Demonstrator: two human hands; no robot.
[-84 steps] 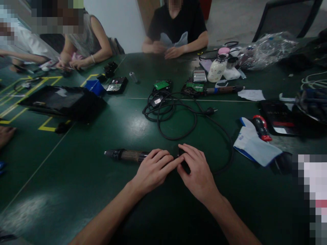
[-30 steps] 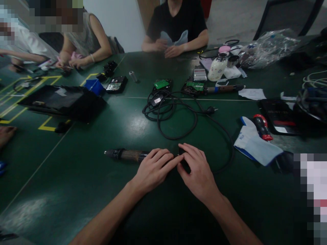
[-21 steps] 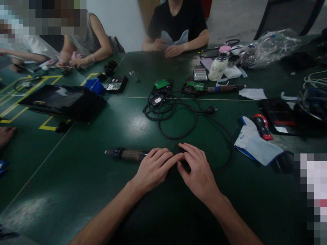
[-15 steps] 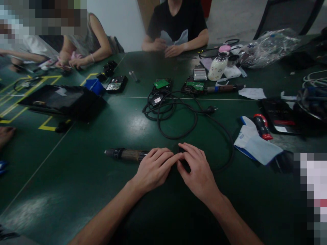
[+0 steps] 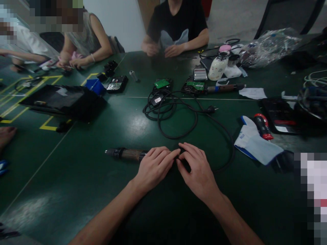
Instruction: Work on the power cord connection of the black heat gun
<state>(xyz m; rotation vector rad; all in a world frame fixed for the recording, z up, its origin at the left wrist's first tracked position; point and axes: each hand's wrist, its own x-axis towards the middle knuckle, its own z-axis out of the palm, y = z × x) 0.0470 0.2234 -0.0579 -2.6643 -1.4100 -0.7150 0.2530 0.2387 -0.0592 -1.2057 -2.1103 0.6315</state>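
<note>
A powered screwdriver [image 5: 127, 153] lies on the green table, its tip to the left. My left hand [image 5: 155, 166] is closed over its rear end, hiding that part. Just to the right, my right hand [image 5: 196, 166] has its fingers curled in a pinch. The black cable [image 5: 232, 149] runs round behind this hand, and its end appears to be in the fingers. A small brassy spot shows between the two hands; the join itself is mostly hidden. The fingertips of both hands nearly meet.
Beyond my hands lie the coiled cable with its adapter [image 5: 156, 99] and plug [image 5: 211, 109]. To the right are a glove [image 5: 255, 143], a red-black screwdriver handle [image 5: 263, 126] and a phone [image 5: 281, 115]. A black tray [image 5: 58, 100] stands left. People sit across the table.
My left index finger has drawn back slightly from the right fingers, and a brassy spot now shows between them. The right hand has barely moved. A person opposite has shifted one hand.
</note>
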